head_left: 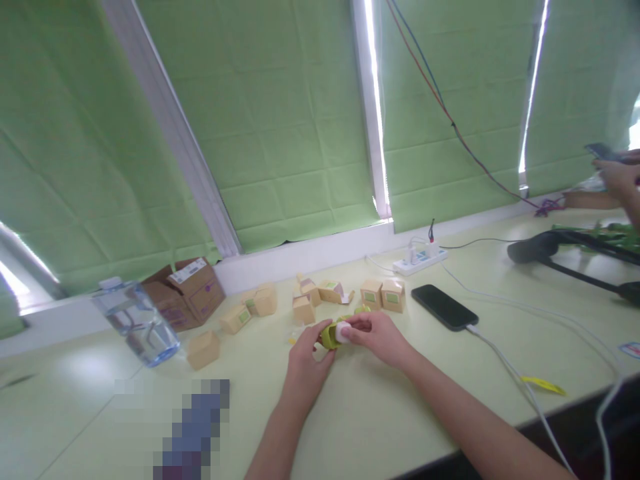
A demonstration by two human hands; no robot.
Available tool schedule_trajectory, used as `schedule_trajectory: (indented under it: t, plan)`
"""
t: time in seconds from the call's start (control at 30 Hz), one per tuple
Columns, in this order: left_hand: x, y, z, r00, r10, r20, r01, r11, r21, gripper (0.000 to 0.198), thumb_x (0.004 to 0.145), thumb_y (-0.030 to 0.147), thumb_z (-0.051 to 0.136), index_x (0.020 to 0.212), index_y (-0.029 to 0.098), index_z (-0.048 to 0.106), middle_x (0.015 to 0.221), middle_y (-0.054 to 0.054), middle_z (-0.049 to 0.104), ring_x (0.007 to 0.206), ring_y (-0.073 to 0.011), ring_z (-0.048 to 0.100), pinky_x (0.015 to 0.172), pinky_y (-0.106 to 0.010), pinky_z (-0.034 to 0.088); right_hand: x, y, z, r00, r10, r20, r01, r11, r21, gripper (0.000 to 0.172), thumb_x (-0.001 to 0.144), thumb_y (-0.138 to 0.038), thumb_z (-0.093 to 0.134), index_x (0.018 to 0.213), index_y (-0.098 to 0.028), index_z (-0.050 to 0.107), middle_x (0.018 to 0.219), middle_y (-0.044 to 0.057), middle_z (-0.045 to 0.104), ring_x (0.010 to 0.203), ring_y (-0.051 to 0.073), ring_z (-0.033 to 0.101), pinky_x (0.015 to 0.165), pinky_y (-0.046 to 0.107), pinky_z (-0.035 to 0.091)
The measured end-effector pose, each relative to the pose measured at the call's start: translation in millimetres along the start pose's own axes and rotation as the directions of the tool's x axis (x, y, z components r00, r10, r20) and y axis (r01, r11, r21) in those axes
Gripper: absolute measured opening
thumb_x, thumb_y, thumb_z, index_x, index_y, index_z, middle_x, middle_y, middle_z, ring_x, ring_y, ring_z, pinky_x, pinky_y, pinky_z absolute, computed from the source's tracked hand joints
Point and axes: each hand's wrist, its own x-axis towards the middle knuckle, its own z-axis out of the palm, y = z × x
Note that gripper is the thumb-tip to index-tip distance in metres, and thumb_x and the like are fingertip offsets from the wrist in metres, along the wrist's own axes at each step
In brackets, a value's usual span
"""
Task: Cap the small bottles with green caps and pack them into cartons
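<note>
Near the middle of the table, my left hand (309,357) is closed around a small yellow-green case (329,335). Against its right side, my right hand (377,338) pinches a small white piece (343,332). I cannot tell whether the white piece sits inside the case or only touches it. More yellow-green parts (362,310) show just behind my right fingers, partly hidden. Beyond my hands stand several small tan cardboard boxes (303,309), some with flaps up. Two closed ones (393,296) with green labels are side by side.
A water bottle (143,323) and a brown carton (193,293) stand at left. To the right lie a black phone (445,307) on a white cable, a power strip (420,260), a yellow strip (543,385) and black headphones (540,248). Another person's hand (620,177) holds a phone at far right.
</note>
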Motion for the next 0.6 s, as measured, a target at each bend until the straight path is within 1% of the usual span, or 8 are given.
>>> schedule_trajectory:
  t: [0.07, 0.17, 0.33, 0.47, 0.6]
  plan:
    - [-0.6, -1.2, 0.2, 0.999, 0.035, -0.001, -0.035, 0.999, 0.009, 0.049, 0.077, 0.014, 0.066, 0.124, 0.027, 0.058, 0.114, -0.003, 0.068, 0.094, -0.0180, 0.062, 0.074, -0.028, 0.049, 0.4, 2.2, 0.8, 1.000, 0.015, -0.006, -0.015, 1.000, 0.025, 0.044, 0.078, -0.051, 0.070, 0.103, -0.016, 0.076, 0.095, 0.008, 0.077, 0.088, 0.028, 0.072, 0.079, 0.038, 0.058]
    - [-1.2, -1.7, 0.2, 0.997, 0.075, -0.008, -0.075, 0.997, 0.026, 0.050, 0.078, 0.013, 0.067, 0.125, 0.027, 0.058, 0.109, -0.004, 0.068, 0.091, -0.0178, 0.061, 0.076, -0.029, 0.050, 0.1, 3.5, 1.4, 0.999, 0.031, 0.019, -0.032, 0.997, 0.068, 0.046, 0.078, -0.053, 0.069, 0.103, -0.015, 0.075, 0.095, 0.009, 0.077, 0.088, 0.028, 0.073, 0.078, 0.038, 0.059]
    - [-1.3, 0.1, 0.3, 0.995, 0.095, -0.003, -0.095, 0.994, 0.045, 0.050, 0.080, 0.016, 0.068, 0.128, 0.026, 0.058, 0.100, -0.004, 0.065, 0.084, -0.0171, 0.060, 0.076, -0.030, 0.050, -0.7, 4.0, 2.3, 0.998, 0.039, 0.053, -0.045, 0.993, 0.112, 0.044, 0.080, -0.051, 0.068, 0.104, -0.014, 0.075, 0.093, 0.009, 0.077, 0.088, 0.027, 0.073, 0.076, 0.036, 0.059]
    - [-1.1, 1.0, 0.8, 0.996, 0.093, 0.002, -0.093, 0.994, 0.052, 0.052, 0.080, 0.014, 0.069, 0.129, 0.026, 0.058, 0.095, -0.003, 0.063, 0.081, -0.0159, 0.058, 0.076, -0.029, 0.050, -1.1, 2.8, 2.9, 0.997, 0.039, 0.071, -0.046, 0.994, 0.097, 0.042, 0.082, -0.051, 0.066, 0.102, -0.015, 0.075, 0.091, 0.007, 0.077, 0.085, 0.026, 0.073, 0.073, 0.033, 0.058]
    - [-1.3, 0.0, 1.4, 0.996, 0.091, -0.004, -0.090, 0.995, 0.043, 0.054, 0.079, 0.013, 0.070, 0.130, 0.026, 0.058, 0.093, -0.002, 0.062, 0.080, -0.0157, 0.058, 0.076, -0.029, 0.050, -2.4, -3.1, 0.6, 0.997, -0.011, 0.072, 0.010, 1.000, 0.018, 0.039, 0.083, -0.050, 0.064, 0.098, -0.016, 0.077, 0.089, 0.005, 0.077, 0.083, 0.024, 0.072, 0.072, 0.031, 0.056]
